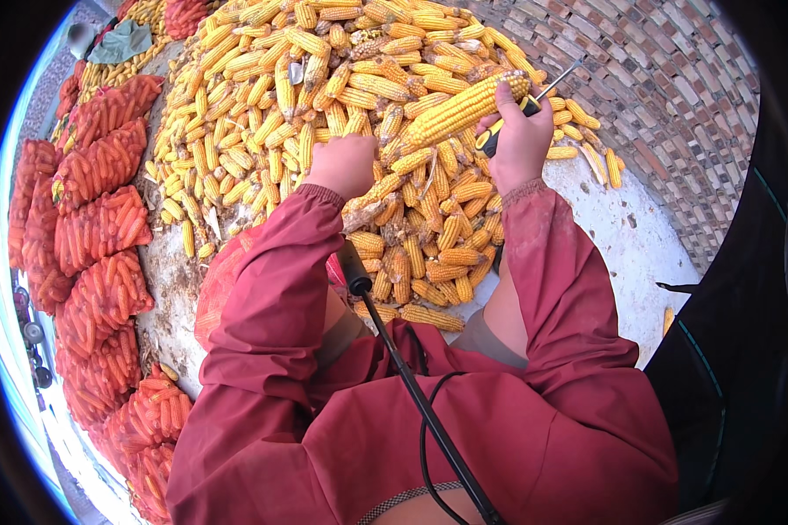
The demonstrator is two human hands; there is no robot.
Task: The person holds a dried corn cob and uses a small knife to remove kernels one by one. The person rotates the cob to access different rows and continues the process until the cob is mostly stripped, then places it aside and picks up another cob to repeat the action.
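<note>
My right hand (520, 128) holds a large yellow corn cob (466, 110) and, along with it, a screwdriver (492, 136) with a yellow and black handle. The metal shaft points up and to the right, past the cob's tip. My left hand (345, 164) is at the near middle of a big heap of corn cobs (256, 85), back of the hand up and fingers curled down among the cobs. The fingertips are hidden, so whether they grip a cob cannot be told. The cob in my right hand has its kernels on.
Red mesh sacks filled with corn (102, 226) are stacked along the left. A brick wall (637, 85) curves round the right. A black pole (427, 407) runs from my body towards the heap. Dark sheeting (716, 341) lies at the right, and another red mesh sack (226, 282) is beside my left sleeve.
</note>
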